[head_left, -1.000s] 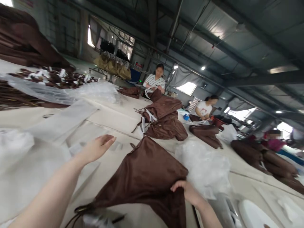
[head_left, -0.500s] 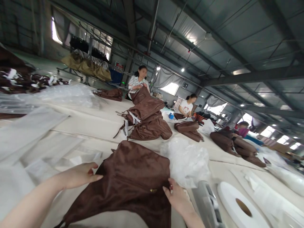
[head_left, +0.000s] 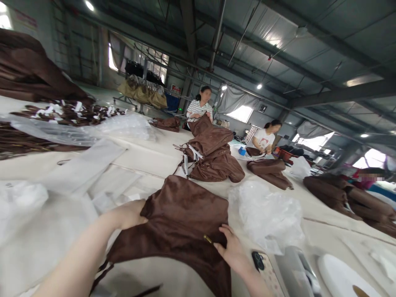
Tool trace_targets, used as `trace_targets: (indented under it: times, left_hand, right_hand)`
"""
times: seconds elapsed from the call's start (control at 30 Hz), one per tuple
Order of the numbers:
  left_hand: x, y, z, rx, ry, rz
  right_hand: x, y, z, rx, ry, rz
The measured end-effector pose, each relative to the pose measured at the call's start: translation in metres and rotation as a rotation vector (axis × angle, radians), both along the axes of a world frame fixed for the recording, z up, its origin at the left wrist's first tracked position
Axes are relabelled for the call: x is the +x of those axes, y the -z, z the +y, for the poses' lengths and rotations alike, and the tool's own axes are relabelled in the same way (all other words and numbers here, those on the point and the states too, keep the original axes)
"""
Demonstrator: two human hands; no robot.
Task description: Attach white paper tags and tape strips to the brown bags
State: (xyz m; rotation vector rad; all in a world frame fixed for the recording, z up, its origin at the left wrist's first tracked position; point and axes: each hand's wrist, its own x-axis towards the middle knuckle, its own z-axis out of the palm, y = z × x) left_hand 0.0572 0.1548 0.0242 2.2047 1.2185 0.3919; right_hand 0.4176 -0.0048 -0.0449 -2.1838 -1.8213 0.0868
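Note:
A soft dark brown bag lies before me on the table, with a small gold zip pull on its front. At its left edge, my left hand grips the fabric, thumb in front and the other fingers hidden behind. My right hand rests at the bag's right edge with thumb and fingers apart, the thumb close by the zip pull. Brown straps trail from the bag's lower left. Crumpled clear plastic sits just to the right of the bag.
Beyond are stacked brown bags and more bags at right. A phone and a white roll lie near my right forearm. Straps with white wrapping are heaped left. Several people work across the table.
My view has swung left, so the scene sits farther right. My left hand has closed in on the bag's edge. The zip pull now sticks up, and the phone has come into view.

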Motion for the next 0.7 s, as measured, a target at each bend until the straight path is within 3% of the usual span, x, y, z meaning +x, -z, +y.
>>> trace_targets:
  times: [0.07,0.17,0.27,0.43,0.53,0.6,0.7]
  left_hand:
    - [-0.006,-0.004,0.000,-0.058,0.037,0.071]
    - [-0.008,-0.009,-0.003,0.022,-0.111,0.206]
    - [-0.006,-0.014,-0.011,0.145,-0.194,0.213]
    - [0.012,-0.024,-0.030,0.221,0.004,0.013]
    - [0.035,-0.019,-0.037,0.215,0.113,-0.047]
    - [0.053,-0.012,-0.044,0.242,0.157,-0.062]
    - [0.076,0.002,-0.061,0.307,0.198,-0.071]
  right_hand:
    - [0.007,0.004,-0.001,0.020,-0.025,-0.008]
    - [0.015,0.009,-0.003,0.026,-0.028,-0.027]
    - [0.015,0.012,-0.007,0.046,-0.029,-0.035]
    - [0.000,0.000,-0.016,0.112,-0.072,-0.045]
    - [-0.004,-0.005,-0.020,0.132,-0.119,-0.065]
    - [-0.002,0.000,-0.024,0.108,-0.158,-0.078]
    - [0.004,0.022,-0.032,0.062,-0.253,-0.100]
